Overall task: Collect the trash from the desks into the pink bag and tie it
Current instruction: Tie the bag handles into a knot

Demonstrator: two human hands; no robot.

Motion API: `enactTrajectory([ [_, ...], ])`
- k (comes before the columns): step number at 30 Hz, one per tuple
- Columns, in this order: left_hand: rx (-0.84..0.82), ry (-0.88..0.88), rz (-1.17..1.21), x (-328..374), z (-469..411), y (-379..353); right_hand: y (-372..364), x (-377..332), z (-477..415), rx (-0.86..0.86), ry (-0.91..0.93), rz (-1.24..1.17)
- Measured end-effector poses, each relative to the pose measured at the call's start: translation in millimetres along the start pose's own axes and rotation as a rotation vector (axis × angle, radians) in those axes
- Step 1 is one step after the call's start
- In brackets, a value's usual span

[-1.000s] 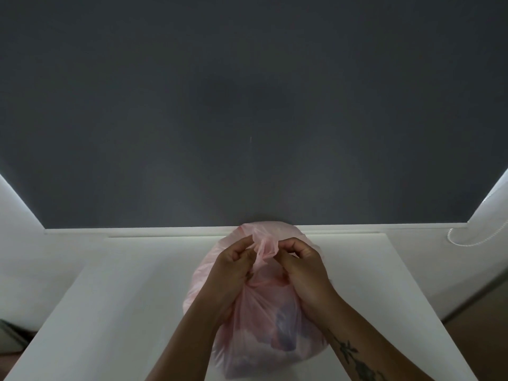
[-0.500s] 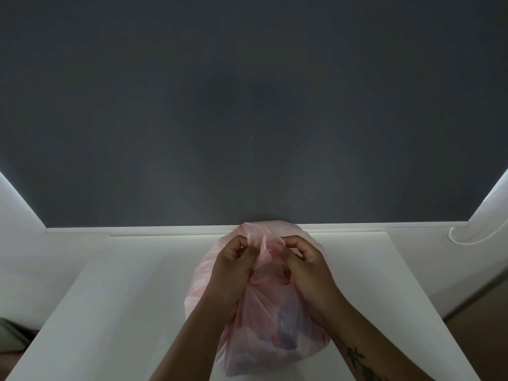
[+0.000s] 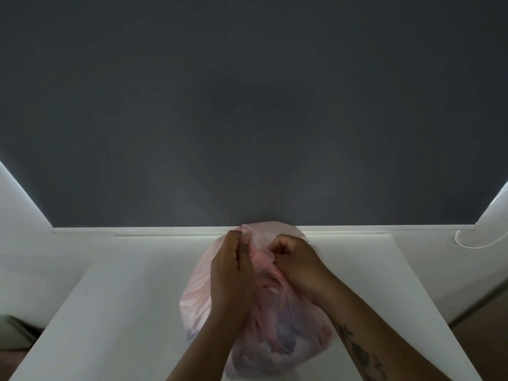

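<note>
A translucent pink bag (image 3: 286, 334), bulging with trash, stands on the white desk (image 3: 118, 298) in front of me. Darker and white shapes show faintly through its plastic. My left hand (image 3: 231, 273) pinches the gathered plastic at the bag's top from the left. My right hand (image 3: 295, 264) grips the twisted top from the right, fingers curled in. A short bunched strip of plastic runs between the two hands. Whether a knot has formed is hidden by my fingers.
A dark grey panel (image 3: 253, 105) fills the wall behind the desk above a white ledge (image 3: 137, 230). A white beaded cord (image 3: 472, 243) loops at the right. Brown floor (image 3: 483, 334) lies beyond the desk's right edge, a dark object (image 3: 16, 331) at lower left.
My hands have drawn slightly apart and the left one has turned upright. The bag's top is pulled tighter between them; the bag stays in place.
</note>
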State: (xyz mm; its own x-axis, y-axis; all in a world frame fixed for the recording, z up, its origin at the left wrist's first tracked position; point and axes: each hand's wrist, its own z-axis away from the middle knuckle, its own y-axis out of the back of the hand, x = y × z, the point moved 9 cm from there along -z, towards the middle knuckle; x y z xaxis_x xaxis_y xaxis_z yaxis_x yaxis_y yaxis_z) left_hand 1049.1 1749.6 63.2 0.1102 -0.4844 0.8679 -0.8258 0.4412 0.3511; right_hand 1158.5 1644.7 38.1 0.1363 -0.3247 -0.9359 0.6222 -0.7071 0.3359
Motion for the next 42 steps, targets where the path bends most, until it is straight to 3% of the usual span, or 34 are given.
enactTrajectory([
  [3, -0.038, -0.056, -0.012, 2, -6, -3, -4, 11, -2, -0.221, -0.101, 0.068],
  [7, -0.148, 0.039, 0.109, -3, -5, -13, -9, 21, 2, -0.454, -0.170, 0.006],
  [11, -0.222, 0.034, 0.148, 9, -3, -20, -11, 30, 0, -0.570, -0.195, 0.142],
  [15, -0.196, 0.071, 0.093, 3, -9, -21, -3, 35, -5, -0.447, -0.216, -0.061],
  [20, -0.165, 0.211, -0.017, -18, -21, -19, 9, 16, 7, -0.279, -0.077, -0.273],
  [23, -0.231, 0.382, -0.023, -39, -24, -27, 7, -4, 22, -0.241, 0.093, -0.147],
  [27, -0.375, 0.565, 0.116, -49, -18, -38, -8, -20, 28, -0.213, 0.318, 0.263],
  [29, -0.432, 0.612, 0.122, -52, -16, -41, -12, -22, 26, -0.177, 0.396, 0.358],
  [32, -0.519, 0.661, 0.110, -55, -13, -44, -13, -26, 28, -0.113, 0.482, 0.381],
  [37, -0.516, 0.685, 0.147, -55, -16, -43, -6, -29, 31, 0.031, 0.547, 0.412],
  [42, -0.510, 0.712, 0.249, -50, -8, -42, 5, -27, 27, 0.112, 0.489, 0.149],
])
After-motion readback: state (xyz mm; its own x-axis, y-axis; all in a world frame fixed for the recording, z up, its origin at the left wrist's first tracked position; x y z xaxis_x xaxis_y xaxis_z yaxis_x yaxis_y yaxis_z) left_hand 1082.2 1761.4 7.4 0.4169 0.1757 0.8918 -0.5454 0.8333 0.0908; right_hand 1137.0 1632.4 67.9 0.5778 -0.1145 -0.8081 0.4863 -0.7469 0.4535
